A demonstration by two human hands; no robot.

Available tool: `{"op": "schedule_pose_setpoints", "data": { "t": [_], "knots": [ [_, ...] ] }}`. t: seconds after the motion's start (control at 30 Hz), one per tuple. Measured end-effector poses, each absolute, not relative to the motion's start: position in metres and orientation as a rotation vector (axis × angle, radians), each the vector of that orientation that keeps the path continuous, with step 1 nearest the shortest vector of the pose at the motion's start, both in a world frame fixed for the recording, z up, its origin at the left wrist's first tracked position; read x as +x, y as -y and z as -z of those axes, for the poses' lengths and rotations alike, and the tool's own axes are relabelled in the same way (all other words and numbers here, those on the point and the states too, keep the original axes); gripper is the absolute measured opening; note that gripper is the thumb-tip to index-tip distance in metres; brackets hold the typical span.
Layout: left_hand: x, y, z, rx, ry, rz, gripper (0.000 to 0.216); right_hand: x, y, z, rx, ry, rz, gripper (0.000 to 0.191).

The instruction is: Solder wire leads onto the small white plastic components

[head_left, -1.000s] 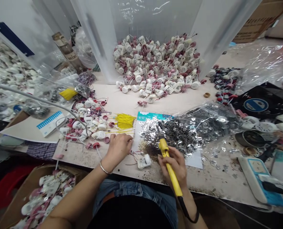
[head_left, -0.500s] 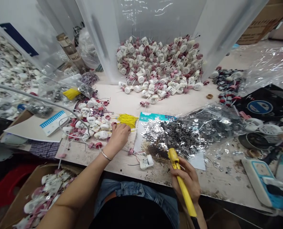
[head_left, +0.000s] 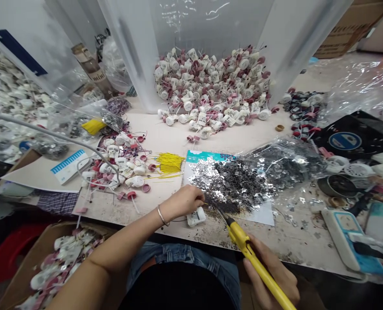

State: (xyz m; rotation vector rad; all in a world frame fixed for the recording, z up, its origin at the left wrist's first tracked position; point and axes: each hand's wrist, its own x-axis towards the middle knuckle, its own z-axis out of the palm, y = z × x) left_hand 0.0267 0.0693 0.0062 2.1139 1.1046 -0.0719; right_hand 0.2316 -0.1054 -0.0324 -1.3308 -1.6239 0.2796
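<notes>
My left hand (head_left: pixel 186 200) is closed in a pinch on a thin yellow wire (head_left: pixel 205 203), whose end sticks out to the right of the fingertips. Just under that hand lies a white plastic housing (head_left: pixel 196 218), partly covered by it. In my right hand (head_left: pixel 275 273) is a yellow soldering iron (head_left: pixel 243 239). Its dark tip points up and left, close to the wire end; whether they touch I cannot tell. Beyond both hands spreads a heap of small shiny and dark metal pieces (head_left: pixel 239 181). A bundle of yellow wires (head_left: pixel 169 163) lies behind my left hand.
White and pink parts spill from a translucent bin (head_left: pixel 136 56) at the back. More parts (head_left: pixel 127 161) lie left, under a grey cable (head_left: pixel 49 130). A power strip (head_left: pixel 349 241) and a black fan (head_left: pixel 356 137) are on the right. A cardboard box (head_left: pixel 26 262) stands below left.
My left hand has moved right and nearer, from the yellow wire bundle to above the white housing, with a wire in its fingers. The soldering iron has shifted down and tilted more to the left.
</notes>
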Motion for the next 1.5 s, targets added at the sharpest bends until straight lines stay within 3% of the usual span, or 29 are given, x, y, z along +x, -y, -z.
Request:
{"op": "schedule_pose_setpoints", "data": {
  "t": [0.13, 0.6, 1.07, 1.5],
  "knots": [
    [0.040, -0.070, -0.003, 2.153, -1.145, 0.135, 0.016, 0.236, 0.120, 0.032, -1.347, 1.589, -0.346, 0.036],
    [0.047, -0.073, -0.005, 2.205, -1.182, 0.269, 0.018, 0.238, 0.110, 0.032, -1.248, 1.827, -0.289, 0.051],
    [0.047, -0.073, -0.003, 2.217, -1.188, 0.259, 0.019, 0.238, 0.105, 0.025, -1.245, 1.895, -0.296, 0.050],
    [0.050, -0.073, -0.004, 2.184, -1.195, 0.260, 0.018, 0.234, 0.115, 0.035, -1.356, 1.615, -0.217, 0.054]
  ]
}}
